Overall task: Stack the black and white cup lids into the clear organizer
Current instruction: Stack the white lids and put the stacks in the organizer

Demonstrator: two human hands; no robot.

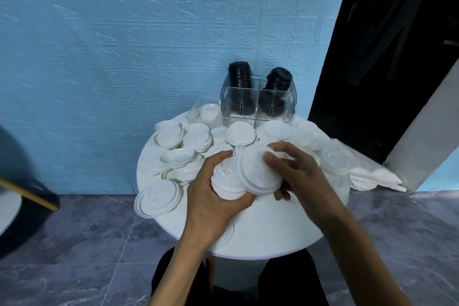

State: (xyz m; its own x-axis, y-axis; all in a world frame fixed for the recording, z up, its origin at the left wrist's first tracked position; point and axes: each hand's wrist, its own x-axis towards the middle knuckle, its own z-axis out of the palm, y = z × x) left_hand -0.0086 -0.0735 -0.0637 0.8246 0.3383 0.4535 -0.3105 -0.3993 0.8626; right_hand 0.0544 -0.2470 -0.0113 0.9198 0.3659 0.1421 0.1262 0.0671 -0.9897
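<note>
Head view: both hands (250,179) grip a white lid stack (238,176).

The organizer (258,104) stands at the back of the table (260,228). Two lid stacks (239,78) stand in it. Loose lids (171,135) lie in front.
</note>
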